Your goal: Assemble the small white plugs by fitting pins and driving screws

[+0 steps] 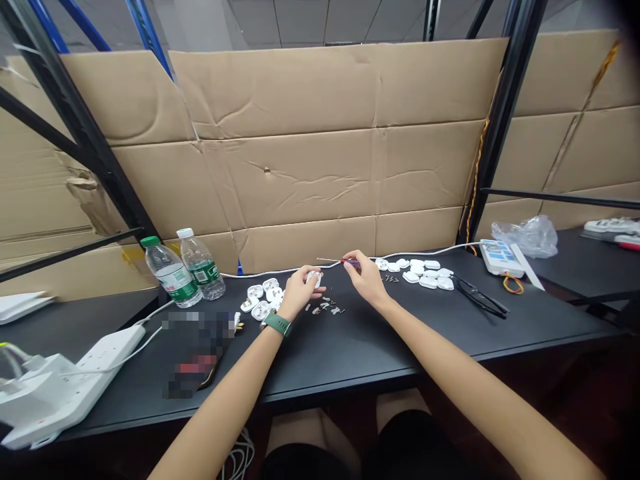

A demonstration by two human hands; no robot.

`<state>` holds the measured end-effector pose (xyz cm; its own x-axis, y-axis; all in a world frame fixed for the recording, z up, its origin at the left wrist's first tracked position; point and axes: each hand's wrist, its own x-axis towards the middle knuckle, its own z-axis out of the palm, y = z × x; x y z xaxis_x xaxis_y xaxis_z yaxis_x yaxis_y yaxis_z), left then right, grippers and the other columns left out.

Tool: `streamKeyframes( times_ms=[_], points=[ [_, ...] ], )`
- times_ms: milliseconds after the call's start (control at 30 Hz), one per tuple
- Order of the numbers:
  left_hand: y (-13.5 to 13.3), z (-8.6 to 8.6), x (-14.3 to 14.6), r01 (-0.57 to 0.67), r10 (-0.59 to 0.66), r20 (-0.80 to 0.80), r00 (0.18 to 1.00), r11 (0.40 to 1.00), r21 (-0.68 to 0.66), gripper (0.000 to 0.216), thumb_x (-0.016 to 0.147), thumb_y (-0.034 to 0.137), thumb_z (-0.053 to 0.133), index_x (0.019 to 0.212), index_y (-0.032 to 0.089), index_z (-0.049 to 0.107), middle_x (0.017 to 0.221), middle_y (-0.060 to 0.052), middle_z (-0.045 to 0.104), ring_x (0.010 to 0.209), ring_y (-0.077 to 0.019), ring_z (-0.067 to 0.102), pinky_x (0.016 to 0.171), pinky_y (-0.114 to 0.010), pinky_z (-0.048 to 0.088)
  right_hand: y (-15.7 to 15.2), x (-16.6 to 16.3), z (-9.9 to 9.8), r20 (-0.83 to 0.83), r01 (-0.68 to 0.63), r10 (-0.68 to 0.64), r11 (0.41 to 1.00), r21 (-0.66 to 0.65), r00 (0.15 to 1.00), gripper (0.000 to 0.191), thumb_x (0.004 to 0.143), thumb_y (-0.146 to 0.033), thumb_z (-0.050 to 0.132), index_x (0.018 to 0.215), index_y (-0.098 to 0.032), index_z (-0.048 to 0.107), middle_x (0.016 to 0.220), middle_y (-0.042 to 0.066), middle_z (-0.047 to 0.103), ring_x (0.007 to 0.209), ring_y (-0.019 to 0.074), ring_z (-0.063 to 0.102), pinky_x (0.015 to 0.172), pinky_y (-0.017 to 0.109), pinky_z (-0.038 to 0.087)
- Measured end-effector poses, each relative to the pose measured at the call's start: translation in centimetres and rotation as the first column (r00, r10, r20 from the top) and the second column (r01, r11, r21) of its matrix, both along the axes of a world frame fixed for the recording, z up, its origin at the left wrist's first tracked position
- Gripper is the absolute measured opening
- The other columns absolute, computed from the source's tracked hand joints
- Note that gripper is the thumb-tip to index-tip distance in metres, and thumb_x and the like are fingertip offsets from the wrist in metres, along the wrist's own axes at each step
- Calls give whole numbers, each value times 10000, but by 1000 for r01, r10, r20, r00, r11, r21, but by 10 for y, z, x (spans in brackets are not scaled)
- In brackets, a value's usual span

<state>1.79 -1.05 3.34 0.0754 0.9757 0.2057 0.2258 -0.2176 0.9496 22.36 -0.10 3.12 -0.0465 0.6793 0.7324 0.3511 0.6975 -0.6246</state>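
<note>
I have the left hand (pixel 299 291) over the table (pixel 345 360), its fingers closed on a small white plastic housing (pixel 314 279); a green-strapped watch (pixel 279 325) sits on that wrist. With the right hand (pixel 369 277) I grip a red-handled screwdriver (pixel 346 261), its thin shaft pointing left, near the housing but apart from it. Small metal parts (pixel 326 307) lie scattered between the hands, white casings (pixel 261 310) cluster beside my left hand, and more white pieces (pixel 429 282) lie to the right of my right hand

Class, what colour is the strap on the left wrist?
The strap is green, clearest in head view.
</note>
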Motion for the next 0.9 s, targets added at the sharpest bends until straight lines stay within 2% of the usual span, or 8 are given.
streamKeyframes(
  times_ms=[133, 333, 900],
  points=[
    [0, 0, 0, -33, 33, -12, 999, 999, 3, 332, 906, 392, 652, 1154, 174, 625, 1175, -132, 703, 780, -210, 775, 587, -258, 632, -9, -1, 5, -24, -18, 18, 1000, 22, 1000, 209, 970, -373, 495, 992, -205, 618, 923, 53, 694, 770, 188, 630, 722, 306, 492],
    [-1, 1, 0, -32, 32, -39, 999, 999, 11, 302, 927, 378, 624, 1153, 179, 625, 1168, -125, 700, 798, -219, 776, 584, -257, 632, -16, -1, 8, 46, -29, 27, 998, 51, 999, 241, 995, -399, 467, 882, -216, 577, 753, 7, 619, 637, 153, 547, 644, 279, 437],
    [-1, 0, 1, -49, 51, -63, 997, 998, 28, 290, 936, 369, 621, 1155, 179, 623, 1205, -132, 698, 784, -200, 776, 550, -212, 611, -14, -1, 6, 80, -35, 27, 995, 97, 996, 227, 994, -383, 476, 868, -211, 554, 721, 2, 572, 630, 150, 518, 632, 277, 409]
  ],
)
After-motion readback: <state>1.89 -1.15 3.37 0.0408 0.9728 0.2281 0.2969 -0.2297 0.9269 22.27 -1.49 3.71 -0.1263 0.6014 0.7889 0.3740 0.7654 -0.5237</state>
